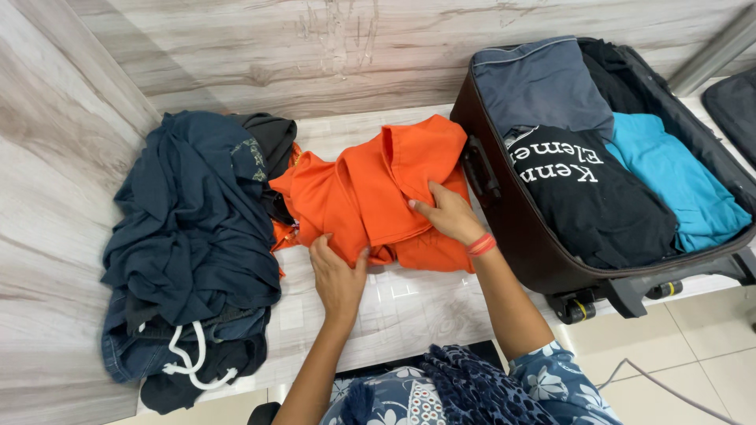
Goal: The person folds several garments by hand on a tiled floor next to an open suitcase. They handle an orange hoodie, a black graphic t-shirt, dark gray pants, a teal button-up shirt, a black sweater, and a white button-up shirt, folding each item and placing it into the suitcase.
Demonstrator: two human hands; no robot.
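Orange shirt (378, 185) mid-ledge, between dark clothes pile (189, 236) and open suitcase (567, 228). Left hand (337, 275) pinches its front hem; right hand (449, 214) grips a fold (soft, light; likely best held by edges).

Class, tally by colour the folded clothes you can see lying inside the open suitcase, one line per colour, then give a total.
Grey-blue: 1
Black: 2, the second at the back
Turquoise: 1
Total: 4 visible in the suitcase; any underneath are hidden. The orange garment held in both hands lies outside it.
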